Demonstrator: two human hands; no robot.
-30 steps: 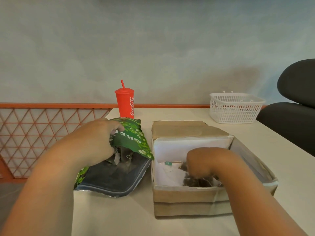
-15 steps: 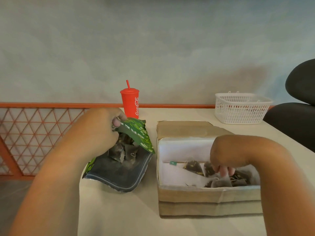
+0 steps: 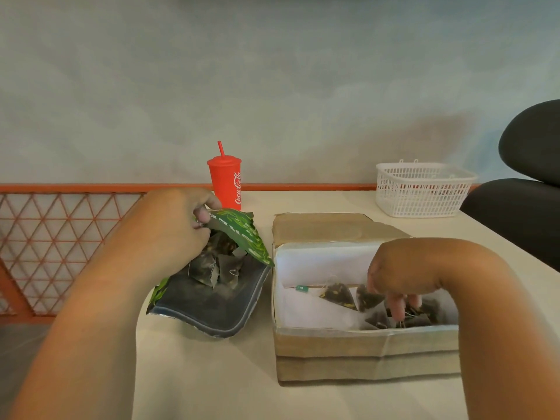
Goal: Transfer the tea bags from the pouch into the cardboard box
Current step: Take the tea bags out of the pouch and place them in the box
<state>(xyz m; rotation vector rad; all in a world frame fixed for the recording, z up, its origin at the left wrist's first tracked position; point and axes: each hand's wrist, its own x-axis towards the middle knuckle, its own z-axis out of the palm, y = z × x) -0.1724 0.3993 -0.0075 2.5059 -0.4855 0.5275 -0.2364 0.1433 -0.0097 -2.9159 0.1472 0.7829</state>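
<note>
Nearest me, one cardboard box sits on the surface, top open, white lining inside. My right hand dips into its right half, fingers pointing down onto the tea bags there. They touch the heap, but I cannot tell if they pinch one or hang loose. My guess is this is the drop-off end of a transfer, with the hand kept low so bags land inside and not on the rim.

Count in box: two lie clear just left of my fingers, with one green tag on a string running to the nearer one, plus a dark pile under the hand, maybe four, not countable.

Just left of the box, nearly touching its wall, one pouch lies flat with its mouth gaping. My left hand pinches the green upper flap and lifts it, probably to keep the mouth open for the next grab. Pouch bags: three or four visible, and more may hide deeper, so the task looks unfinished.

Behind the box:
- to the left, one red cup with a straw
- to the right, one white basket
- farther right, one black chair
</note>
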